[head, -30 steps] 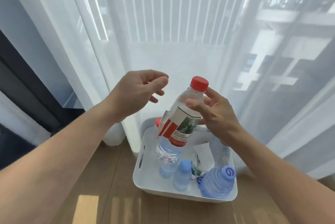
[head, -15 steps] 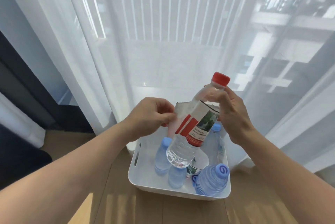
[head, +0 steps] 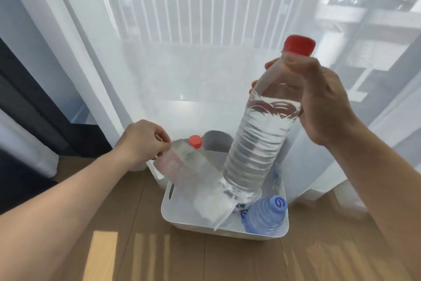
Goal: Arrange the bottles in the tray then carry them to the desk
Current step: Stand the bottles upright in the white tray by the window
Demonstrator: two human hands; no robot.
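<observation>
My right hand (head: 319, 103) grips the neck of a clear water bottle with a red cap (head: 262, 139), held tilted above the white tray (head: 175, 219) on the floor. The bottle has no label on it now. My left hand (head: 142, 140) pinches the peeled label (head: 196, 185), which hangs blurred down over the tray. A blue-capped bottle (head: 265, 217) stands in the tray's near right corner. A second red-capped bottle (head: 195, 142) shows at the tray's far side. Other bottles in the tray are hidden behind the label and the held bottle.
The tray sits on a wooden floor (head: 102, 223) right against sheer white curtains (head: 182, 53) in front of a window. A dark panel (head: 34, 110) lies at the left.
The label has come off the red-capped bottle: my left hand pulled it down and left. My right hand lifted the bare bottle higher and to the right.
</observation>
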